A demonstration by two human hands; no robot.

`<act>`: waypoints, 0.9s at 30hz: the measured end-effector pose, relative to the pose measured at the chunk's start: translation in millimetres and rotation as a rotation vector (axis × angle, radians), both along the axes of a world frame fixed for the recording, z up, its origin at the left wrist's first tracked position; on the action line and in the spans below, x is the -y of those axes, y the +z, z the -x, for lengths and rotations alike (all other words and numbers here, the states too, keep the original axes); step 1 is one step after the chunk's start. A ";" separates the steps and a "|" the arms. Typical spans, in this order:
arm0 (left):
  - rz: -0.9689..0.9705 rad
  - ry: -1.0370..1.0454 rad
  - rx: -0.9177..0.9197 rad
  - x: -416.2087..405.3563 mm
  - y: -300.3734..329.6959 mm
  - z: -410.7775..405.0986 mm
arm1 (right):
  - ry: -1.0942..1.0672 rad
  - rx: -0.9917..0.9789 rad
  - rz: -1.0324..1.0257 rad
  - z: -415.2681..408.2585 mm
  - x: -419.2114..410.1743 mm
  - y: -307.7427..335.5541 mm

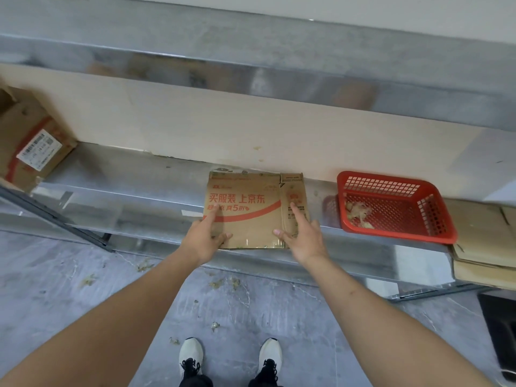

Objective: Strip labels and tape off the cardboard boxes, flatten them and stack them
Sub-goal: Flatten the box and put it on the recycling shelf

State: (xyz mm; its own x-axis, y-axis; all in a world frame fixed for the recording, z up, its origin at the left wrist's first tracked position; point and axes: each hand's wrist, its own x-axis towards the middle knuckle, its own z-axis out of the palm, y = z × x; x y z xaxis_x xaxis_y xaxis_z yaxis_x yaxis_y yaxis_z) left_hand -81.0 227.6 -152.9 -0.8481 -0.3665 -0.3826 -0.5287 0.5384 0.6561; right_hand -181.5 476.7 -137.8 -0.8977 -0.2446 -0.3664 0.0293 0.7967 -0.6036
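A flattened brown cardboard box [251, 216] with red printing lies on the metal shelf [134, 174], its near edge at the shelf's front lip. My left hand [205, 237] rests on its near left corner, index finger stretched over the print and thumb along the edge. My right hand [303, 233] lies on its near right part, index finger pointing up the narrow side panel. Both hands have straight fingers. Another cardboard box [30, 146] with a white shipping label [39, 150] stands at the shelf's left end.
A red plastic basket [396, 208] with peeled scraps inside sits right of the flat box. Flattened cardboard [480, 241] is piled at the far right. Tape scraps litter the grey floor [83, 297] near my shoes. A pale board [223, 127] backs the shelf.
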 end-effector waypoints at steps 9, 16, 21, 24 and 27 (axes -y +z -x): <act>0.134 -0.062 -0.068 -18.6 56.1 -27.2 | -0.047 -0.117 -0.030 -44.1 -23.3 49.4; 0.155 -0.187 -0.132 -26.8 92.3 -54.2 | -0.116 -0.192 0.005 -95.3 -42.2 89.6; 0.153 -0.255 -0.164 -45.8 114.1 -73.1 | -0.214 -0.258 -0.022 -136.6 -64.7 113.9; 0.130 -0.287 -0.178 -62.5 122.8 -80.9 | -0.262 -0.272 -0.037 -153.4 -82.6 127.3; 0.128 -0.322 -0.192 -84.6 133.3 -84.8 | -0.295 -0.296 -0.037 -166.6 -103.1 138.6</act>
State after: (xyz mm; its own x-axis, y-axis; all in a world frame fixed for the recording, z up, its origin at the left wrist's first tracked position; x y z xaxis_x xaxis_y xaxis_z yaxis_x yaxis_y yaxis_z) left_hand 3.8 312.2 -19.5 -0.9791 -0.1047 -0.1743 -0.1938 0.7408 0.6432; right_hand -14.9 579.9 0.8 -0.9952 0.0470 -0.0854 0.0886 0.8014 -0.5915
